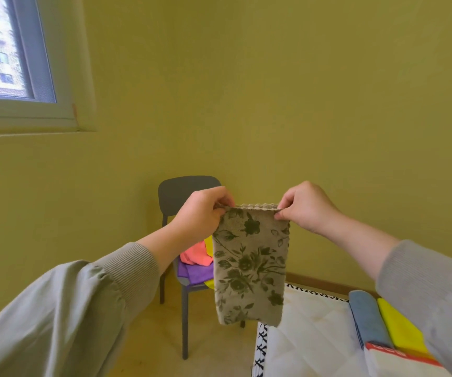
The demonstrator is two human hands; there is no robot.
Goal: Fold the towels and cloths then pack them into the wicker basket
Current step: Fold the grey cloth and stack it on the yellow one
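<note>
A beige cloth with a dark floral print [250, 265] hangs in the air, doubled lengthwise into a narrow strip. My left hand [201, 214] pinches its top left corner and my right hand [305, 206] pinches its top right corner. Behind it, a grey chair [184, 197] holds a loose pile of cloths: a pink one [195, 255], a purple one [192, 273] and some yellow. On the white mattress [309, 336] at the lower right lie a folded blue cloth [369, 319], a folded yellow cloth [401, 329] and a white cloth with a red band [398, 361]. No wicker basket is in view.
Yellow walls close off the corner behind the chair. A window [7, 50] is set in the left wall. Bare floor [151, 336] lies between the chair and the mattress edge.
</note>
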